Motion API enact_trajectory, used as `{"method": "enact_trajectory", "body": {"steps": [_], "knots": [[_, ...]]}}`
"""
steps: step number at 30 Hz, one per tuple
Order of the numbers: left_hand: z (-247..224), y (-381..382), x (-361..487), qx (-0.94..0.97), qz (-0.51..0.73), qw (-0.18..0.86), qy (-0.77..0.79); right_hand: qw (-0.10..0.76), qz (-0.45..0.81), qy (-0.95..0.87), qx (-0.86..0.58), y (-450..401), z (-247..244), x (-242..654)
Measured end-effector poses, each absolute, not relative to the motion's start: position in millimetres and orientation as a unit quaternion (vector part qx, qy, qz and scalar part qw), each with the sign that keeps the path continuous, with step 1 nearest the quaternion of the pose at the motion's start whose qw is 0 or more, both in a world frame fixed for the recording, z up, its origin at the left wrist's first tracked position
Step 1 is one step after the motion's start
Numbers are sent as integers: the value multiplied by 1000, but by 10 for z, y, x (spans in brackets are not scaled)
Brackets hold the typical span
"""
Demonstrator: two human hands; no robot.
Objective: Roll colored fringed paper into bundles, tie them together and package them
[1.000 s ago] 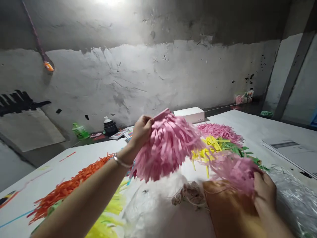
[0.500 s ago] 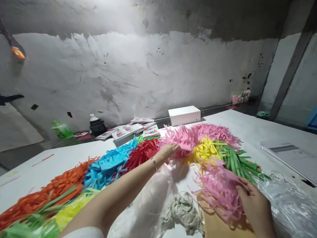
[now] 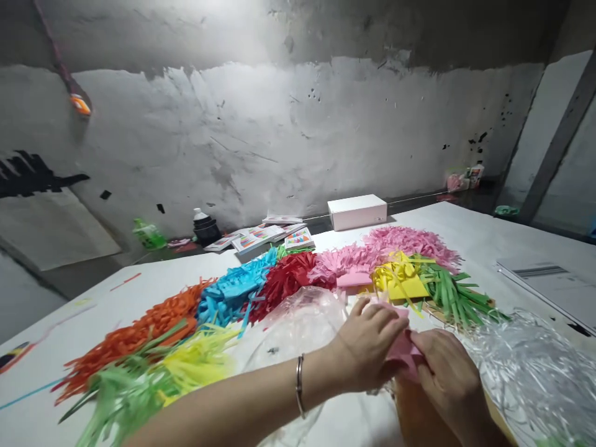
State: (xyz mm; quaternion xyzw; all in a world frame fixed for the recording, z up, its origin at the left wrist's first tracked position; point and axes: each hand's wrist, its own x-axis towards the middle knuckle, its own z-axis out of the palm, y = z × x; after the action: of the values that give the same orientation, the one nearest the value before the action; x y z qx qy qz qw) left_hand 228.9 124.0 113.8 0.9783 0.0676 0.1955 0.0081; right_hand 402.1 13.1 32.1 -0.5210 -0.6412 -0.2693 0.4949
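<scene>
My left hand (image 3: 370, 341), with a silver bangle at its wrist, and my right hand (image 3: 449, 372) are close together at the lower right. Both are closed on a piece of pink tissue paper (image 3: 404, 352), mostly hidden by the fingers. Brown paper (image 3: 414, 413) lies under the hands. Just beyond them rests fringed pink tissue paper (image 3: 344, 264) with an uncut band at its near edge, beside yellow fringed paper (image 3: 403, 279) and green fringed paper (image 3: 454, 288). A clear plastic bag (image 3: 302, 320) lies under and behind my left forearm.
Red (image 3: 288, 279), blue (image 3: 237, 285) and orange (image 3: 153, 329) fringed paper run leftward across the white table (image 3: 158, 279). Clear shredded film (image 3: 535, 366) is heaped at right. A white box (image 3: 357, 212), flat printed boxes (image 3: 261, 237) and a green bottle (image 3: 149, 234) stand along the wall.
My left hand has come back from the far pink fringe to meet my right hand. Both now grip pink paper, bunched where its loose strips were spread before. The view has shifted slightly.
</scene>
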Motion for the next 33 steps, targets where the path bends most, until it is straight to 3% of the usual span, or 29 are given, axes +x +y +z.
{"method": "enact_trajectory", "body": {"steps": [4, 6, 10, 14, 18, 28, 33], "knots": [[1099, 918, 1927, 960, 255, -77, 87, 440, -301, -680, -503, -57, 615, 3633], [1136, 758, 1655, 960, 264, -53, 74, 420, -283, -700, -504, -123, 707, 3482], [1208, 424, 1120, 945, 272, 165, 81, 436, -254, -741, -443, -215, 803, 3246], [1151, 335, 849, 802, 353, 403, 265, 465, -239, -763, -378, -282, 834, 3028], [1099, 370, 775, 605, 241, 700, 294, 467, -223, -781, -350, -319, 803, 2846], [902, 64, 601, 377, 278, 851, 237, 457, -201, -798, -338, -437, 607, 2593], [505, -255, 585, 272, 161, 923, 220, 429, -214, -794, -375, -227, 321, 2706]]}}
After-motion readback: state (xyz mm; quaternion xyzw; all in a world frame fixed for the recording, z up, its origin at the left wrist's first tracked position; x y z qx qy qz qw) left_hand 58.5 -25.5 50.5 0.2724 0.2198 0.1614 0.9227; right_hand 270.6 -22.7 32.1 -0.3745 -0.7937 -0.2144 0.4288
